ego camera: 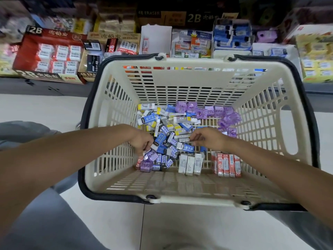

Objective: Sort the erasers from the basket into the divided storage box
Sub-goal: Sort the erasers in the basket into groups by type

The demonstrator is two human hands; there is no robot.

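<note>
A cream plastic basket with dark handles sits on the floor in front of me. Its bottom holds a pile of blue-and-white erasers, purple boxed erasers, a row of white erasers and a row of red-and-white erasers. Both hands reach into the basket. My left hand pinches a small white eraser at the pile's left edge. My right hand has its fingers curled on the blue-and-white erasers; whether it grips one is unclear. The clear divided storage box stands behind the basket.
Open cardboard display boxes of erasers line the low shelf behind the basket: a red 2B box at left, white and blue packs in the middle, yellow boxes at right. My knees flank the basket on the pale tiled floor.
</note>
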